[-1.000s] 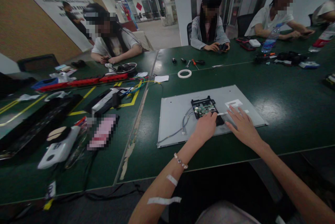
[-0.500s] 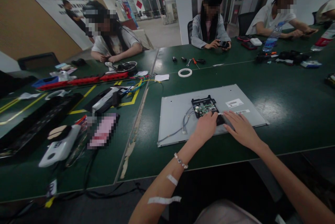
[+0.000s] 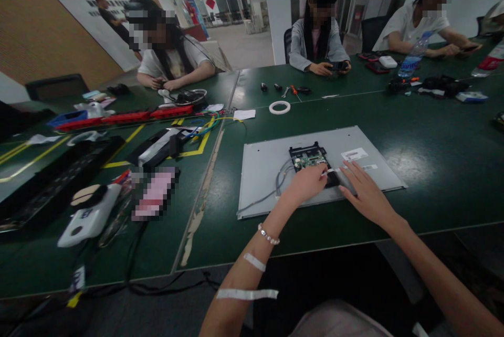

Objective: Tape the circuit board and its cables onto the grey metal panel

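Note:
A grey flat panel (image 3: 271,169) lies on the green table, with a black bracket and green circuit board (image 3: 309,160) on its middle. My left hand (image 3: 310,183) rests over the board's near edge, its thumb and finger pinched at a short white tape strip (image 3: 329,171). Just right of it, my right hand (image 3: 364,192) lies flat on the panel with fingers stretched out, beside the black part of the bracket (image 3: 333,179). Grey cables (image 3: 280,174) run from the board to the panel's left. Two tape strips (image 3: 248,294) stick to my left forearm.
A tape roll (image 3: 279,107) lies beyond the panel, near a screwdriver (image 3: 295,93) and a wrench. To the left are a pink-screened phone (image 3: 155,193), a white device (image 3: 88,219) and a long black tray (image 3: 59,185). Several people sit around the table; bottles (image 3: 414,56) stand at right.
My left hand has shifted slightly left and down, showing more of the white strip at its fingertips. The right hand's fingers have drawn a little away from it and spread.

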Available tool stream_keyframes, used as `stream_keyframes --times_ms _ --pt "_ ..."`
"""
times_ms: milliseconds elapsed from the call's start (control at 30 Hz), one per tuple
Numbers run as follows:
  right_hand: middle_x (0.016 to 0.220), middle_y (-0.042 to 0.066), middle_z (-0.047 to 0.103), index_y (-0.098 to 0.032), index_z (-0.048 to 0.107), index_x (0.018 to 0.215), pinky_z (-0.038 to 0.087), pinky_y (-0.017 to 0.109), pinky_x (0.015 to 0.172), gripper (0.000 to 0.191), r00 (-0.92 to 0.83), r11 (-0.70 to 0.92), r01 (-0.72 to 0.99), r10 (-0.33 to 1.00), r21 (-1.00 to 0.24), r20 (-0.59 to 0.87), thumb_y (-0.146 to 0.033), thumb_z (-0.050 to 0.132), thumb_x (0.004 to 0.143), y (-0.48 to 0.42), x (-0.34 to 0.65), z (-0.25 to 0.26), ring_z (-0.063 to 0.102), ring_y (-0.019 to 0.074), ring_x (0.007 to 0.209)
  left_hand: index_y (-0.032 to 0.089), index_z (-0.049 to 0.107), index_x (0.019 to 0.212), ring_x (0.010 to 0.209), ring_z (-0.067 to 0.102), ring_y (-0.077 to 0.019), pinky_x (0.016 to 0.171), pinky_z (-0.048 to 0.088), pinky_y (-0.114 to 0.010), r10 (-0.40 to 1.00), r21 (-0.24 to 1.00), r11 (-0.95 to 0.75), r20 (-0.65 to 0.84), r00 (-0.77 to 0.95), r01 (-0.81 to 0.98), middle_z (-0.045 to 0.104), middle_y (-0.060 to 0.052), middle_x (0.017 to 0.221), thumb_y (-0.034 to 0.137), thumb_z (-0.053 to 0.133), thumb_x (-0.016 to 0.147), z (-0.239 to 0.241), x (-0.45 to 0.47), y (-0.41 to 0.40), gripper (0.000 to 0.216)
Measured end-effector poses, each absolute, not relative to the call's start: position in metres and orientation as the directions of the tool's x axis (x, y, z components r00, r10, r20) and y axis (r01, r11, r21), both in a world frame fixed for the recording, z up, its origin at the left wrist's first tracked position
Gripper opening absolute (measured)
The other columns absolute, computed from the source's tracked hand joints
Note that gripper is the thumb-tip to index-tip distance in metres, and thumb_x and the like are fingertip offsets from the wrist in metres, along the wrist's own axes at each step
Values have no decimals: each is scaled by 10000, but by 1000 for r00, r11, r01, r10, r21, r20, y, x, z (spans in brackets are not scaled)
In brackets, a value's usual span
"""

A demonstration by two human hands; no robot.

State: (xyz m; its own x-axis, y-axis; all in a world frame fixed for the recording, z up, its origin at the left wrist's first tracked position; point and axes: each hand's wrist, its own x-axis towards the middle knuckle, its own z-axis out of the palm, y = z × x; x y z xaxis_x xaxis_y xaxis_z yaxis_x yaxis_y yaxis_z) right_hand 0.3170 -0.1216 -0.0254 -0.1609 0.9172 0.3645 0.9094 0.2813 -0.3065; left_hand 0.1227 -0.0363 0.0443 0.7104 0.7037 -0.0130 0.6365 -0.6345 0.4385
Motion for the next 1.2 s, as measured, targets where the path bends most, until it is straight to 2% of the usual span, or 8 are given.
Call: stream_keyframes --times_ms 167,267,400,567,800,967,1033,1200 --pt "1322 73 498 -207 521 1276 346 388 1072 382 -2 314 735 888 -602 461 -340 427 931 -129 301 -8 433 194 1252 158 614 971 577 548 -99 575 429 -213 793 763 -453 109 599 461 650 -18 725 219 431 875 82 120 4 215" --pt "1177 49 591 -222 600 1138 434 324 968 277 54 281 509 933 -813 356 -332 460 926 -134 271 8 547 162 1092 144 608 909 482 472 -56 513 388 -182 840 875 -347 129 527 339 628 -1 693 162 433 853 106 124 27 185" --pt "1074 34 633 -207 637 1042 465 274 876 234 -153 178 223 977 -958 146 -337 491 915 -136 220 28 585 142 995 153 608 864 487 458 -39 463 323 -155 877 937 -267 140 459 225 618 -3 690 172 420 878 130 126 47 188" --pt "1043 41 651 -179 641 1042 473 260 812 259 -386 41 48 922 -998 20 -358 532 888 -132 171 40 604 145 939 169 610 866 488 467 -29 427 268 -147 922 970 -198 134 364 144 617 4 720 209 422 896 134 114 64 194" --pt "875 20 630 -165 596 901 445 228 719 229 -325 -26 81 944 -996 -51 -367 489 912 -134 148 37 584 121 822 170 618 848 508 490 -33 439 286 -147 947 965 -214 168 273 152 621 8 725 197 434 878 130 89 79 188" --pt "1110 51 584 -187 565 1080 440 264 877 220 -274 58 93 961 -994 31 -303 488 909 -127 143 29 542 139 1035 161 621 853 512 488 -32 439 281 -142 959 962 -225 189 213 156 612 2 717 190 426 884 137 76 80 200" --pt "1169 54 564 -193 558 1131 419 282 941 247 -334 71 63 941 -995 46 -266 475 910 -121 142 29 518 144 1099 161 621 856 510 485 -31 437 281 -142 960 961 -229 196 200 156 609 0 716 205 425 892 140 73 80 203" --pt "1071 35 625 -180 584 1137 462 277 895 271 -564 -40 -79 826 -996 11 -206 484 887 -115 137 35 585 136 992 167 622 868 516 492 -32 442 296 -140 955 954 -246 209 210 169 610 -2 720 215 423 903 142 71 79 207"
